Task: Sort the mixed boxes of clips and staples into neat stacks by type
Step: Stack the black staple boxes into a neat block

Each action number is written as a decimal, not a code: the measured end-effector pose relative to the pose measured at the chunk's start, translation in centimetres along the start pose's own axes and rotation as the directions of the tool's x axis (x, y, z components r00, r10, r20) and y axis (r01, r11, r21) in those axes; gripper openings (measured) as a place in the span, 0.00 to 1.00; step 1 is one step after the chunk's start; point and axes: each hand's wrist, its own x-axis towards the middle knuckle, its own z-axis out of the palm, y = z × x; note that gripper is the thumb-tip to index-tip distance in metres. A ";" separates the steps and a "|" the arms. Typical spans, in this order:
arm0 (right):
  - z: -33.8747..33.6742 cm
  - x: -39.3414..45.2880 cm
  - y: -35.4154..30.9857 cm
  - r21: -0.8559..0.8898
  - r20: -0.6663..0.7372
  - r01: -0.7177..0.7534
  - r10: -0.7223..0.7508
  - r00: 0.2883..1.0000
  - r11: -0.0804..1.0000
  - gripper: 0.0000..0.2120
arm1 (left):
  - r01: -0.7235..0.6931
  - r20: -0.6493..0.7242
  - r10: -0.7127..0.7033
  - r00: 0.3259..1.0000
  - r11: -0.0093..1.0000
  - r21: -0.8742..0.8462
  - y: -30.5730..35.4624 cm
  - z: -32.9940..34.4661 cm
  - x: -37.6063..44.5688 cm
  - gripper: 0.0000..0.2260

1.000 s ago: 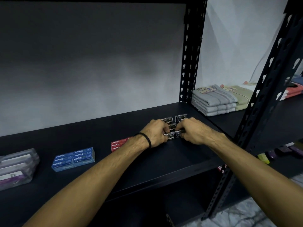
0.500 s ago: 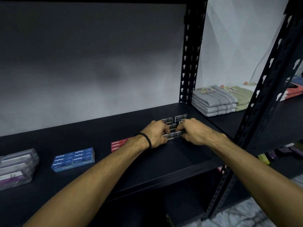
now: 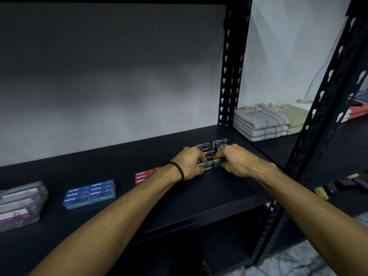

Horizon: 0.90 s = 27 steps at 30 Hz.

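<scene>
Several black staple boxes (image 3: 209,156) clustered mid-shelf toward the right post, left hand (image 3: 189,162) and right hand (image 3: 236,161) both curled gripping them, red boxes (image 3: 143,176) just left, blue boxes (image 3: 89,193) farther left, bare shelf (image 3: 199,196) up to the front edge.

Black metal shelving (image 3: 235,62), grey wall (image 3: 111,80), folded towels (image 3: 260,124), dim light
</scene>
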 end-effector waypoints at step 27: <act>-2.5 3.2 3.8 0.157 -0.067 -0.096 0.107 0.992 0.983 0.14 | 0.027 -0.048 -0.032 0.998 0.994 -0.102 0.0 -0.7 4.5 0.09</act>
